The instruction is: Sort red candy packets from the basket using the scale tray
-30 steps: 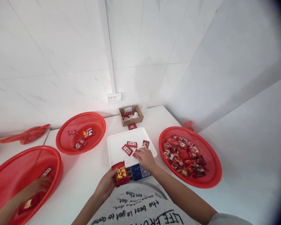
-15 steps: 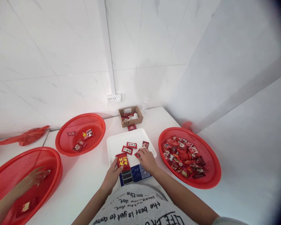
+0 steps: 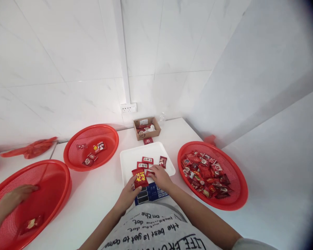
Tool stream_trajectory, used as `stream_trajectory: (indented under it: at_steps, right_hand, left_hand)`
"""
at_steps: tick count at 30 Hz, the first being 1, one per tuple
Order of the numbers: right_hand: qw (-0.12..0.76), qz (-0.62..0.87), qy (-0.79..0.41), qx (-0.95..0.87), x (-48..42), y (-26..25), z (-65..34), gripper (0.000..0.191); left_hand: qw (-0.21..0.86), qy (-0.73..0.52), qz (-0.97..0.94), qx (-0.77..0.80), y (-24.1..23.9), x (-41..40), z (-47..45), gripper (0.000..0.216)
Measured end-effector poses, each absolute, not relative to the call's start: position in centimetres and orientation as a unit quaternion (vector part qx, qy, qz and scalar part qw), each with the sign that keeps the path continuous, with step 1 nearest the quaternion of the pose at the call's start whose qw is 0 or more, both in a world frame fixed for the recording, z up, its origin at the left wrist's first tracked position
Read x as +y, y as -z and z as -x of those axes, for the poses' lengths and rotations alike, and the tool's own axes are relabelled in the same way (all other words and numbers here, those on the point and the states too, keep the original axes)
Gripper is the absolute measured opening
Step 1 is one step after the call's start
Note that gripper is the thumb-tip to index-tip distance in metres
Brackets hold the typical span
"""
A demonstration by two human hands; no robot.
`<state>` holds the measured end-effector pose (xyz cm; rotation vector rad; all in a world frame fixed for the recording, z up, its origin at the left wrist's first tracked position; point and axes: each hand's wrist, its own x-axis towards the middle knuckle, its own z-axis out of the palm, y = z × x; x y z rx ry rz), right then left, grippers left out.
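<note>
My left hand (image 3: 127, 195) grips the edge of a red packet (image 3: 140, 177) with yellow characters, held over the near side of a white kitchen scale (image 3: 127, 158). The fingers of my right hand (image 3: 160, 177) are closed on a small red packet (image 3: 149, 173), which they partly cover, just beside the larger one. On the scale's plate lie two small red packets with white labels, one farther back (image 3: 147, 160) and one nearer (image 3: 142, 165). A dark red packet (image 3: 163, 161) lies at the plate's right side. The larger packet partly covers the blue keypad (image 3: 153, 192).
To the right, a red basket (image 3: 240, 187) holds many red packets. Another red basket (image 3: 113, 149), with several packets, stands back left. At the near left another person's hand (image 3: 19, 196) reaches into a third basket (image 3: 65, 194). A cardboard box (image 3: 156, 133) of packets stands behind the scale.
My left hand has brought the larger packet slightly right, closer to my right hand. My right hand has shifted a little left with the small packet. The other person's hand has drawn back left.
</note>
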<state>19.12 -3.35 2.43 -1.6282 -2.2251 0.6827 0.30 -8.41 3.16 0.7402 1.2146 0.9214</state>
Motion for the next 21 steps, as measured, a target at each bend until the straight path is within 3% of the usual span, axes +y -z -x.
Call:
stream_trajectory:
  at_steps: [10,21]
  right_hand:
    - [0.065,0.534,-0.165,-0.826,-2.1,-1.8,-17.9,0.04]
    - [0.118,0.651,-0.143,-0.736,-1.7,-2.2,-21.0,0.038]
  left_hand:
    - [0.661,-0.418,-0.334,0.526,-2.8,-8.3,-0.5,0.052]
    - [0.666,-0.422,-0.31,0.531,-2.7,-8.2,-0.7,0.049]
